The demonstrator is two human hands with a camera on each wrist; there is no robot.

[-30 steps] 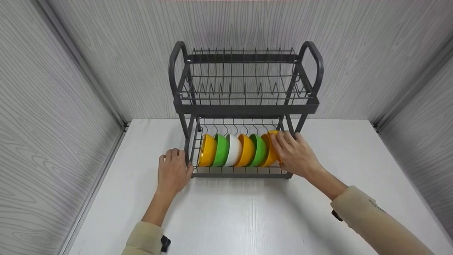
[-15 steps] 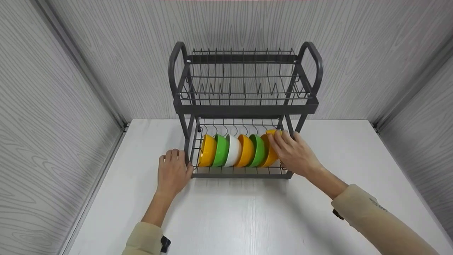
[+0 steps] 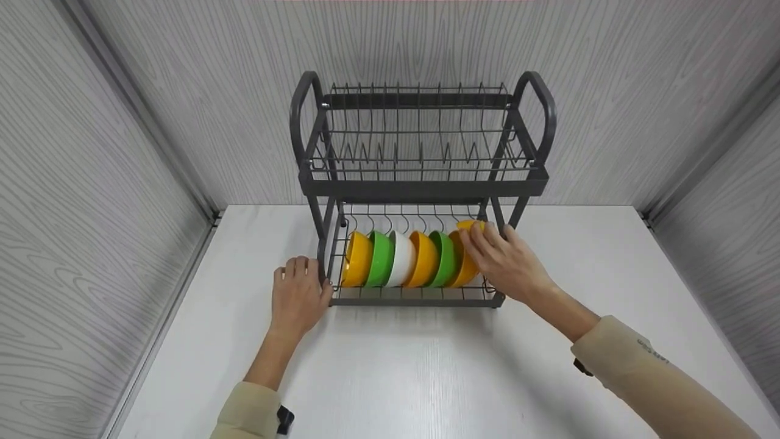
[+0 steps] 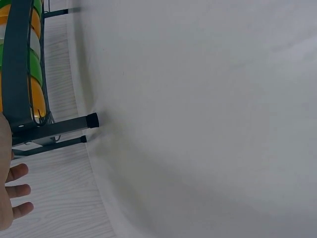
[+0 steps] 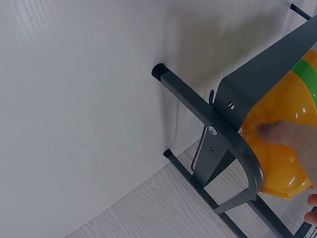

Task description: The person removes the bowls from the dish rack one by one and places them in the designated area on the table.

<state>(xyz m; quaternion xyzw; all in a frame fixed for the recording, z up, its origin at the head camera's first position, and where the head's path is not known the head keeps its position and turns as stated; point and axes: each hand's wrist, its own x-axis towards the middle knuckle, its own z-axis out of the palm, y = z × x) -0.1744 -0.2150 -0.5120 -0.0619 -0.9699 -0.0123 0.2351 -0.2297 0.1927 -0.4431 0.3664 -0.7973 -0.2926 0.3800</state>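
Observation:
A two-tier dark grey dish rack [image 3: 423, 188] stands on the white table. On its lower tier is a row of bowls on edge, with a white bowl [image 3: 402, 259], a green bowl [image 3: 447, 259] and an orange-yellow bowl [image 3: 358, 259] among them. At the row's right end, my right hand [image 3: 509, 262] grips a yellow bowl [image 5: 280, 168]; the thumb lies on its outside and the fingers reach over its upper part. In the head view this hand hides most of that bowl. My left hand [image 3: 297, 296] holds the rack's left front corner, thumb against the post.
The upper tier's wire slots [image 3: 420, 152] sit over the bowls, and looped handles [image 3: 544, 116] rise at both ends of the rack. Pale wood-grain panels [image 3: 122, 183] enclose the table at the back and sides.
My right hand has shifted slightly up and left with the yellow bowl, whose top edge now shows a little farther left above the fingers. The left hand and rack stay put.

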